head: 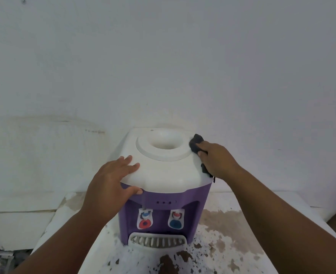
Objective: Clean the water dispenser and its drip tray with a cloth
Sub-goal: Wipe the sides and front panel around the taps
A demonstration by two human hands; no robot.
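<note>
A small water dispenser (163,175) with a white top and a purple body stands on a worn white table. Its round bottle well (164,144) is empty. Two taps, red at the left and blue at the right, sit above the grey slotted drip tray (157,241) at the base. My left hand (111,184) grips the top's front left corner, fingers spread on the lid and thumb under the rim. My right hand (215,161) presses a dark cloth (196,144) against the top's right rear edge.
The table (232,234) has peeling paint and brown patches around the dispenser. A plain white wall (163,66) rises directly behind. A low white ledge (20,204) runs to the left, and a metal item (4,260) sits at the bottom left corner.
</note>
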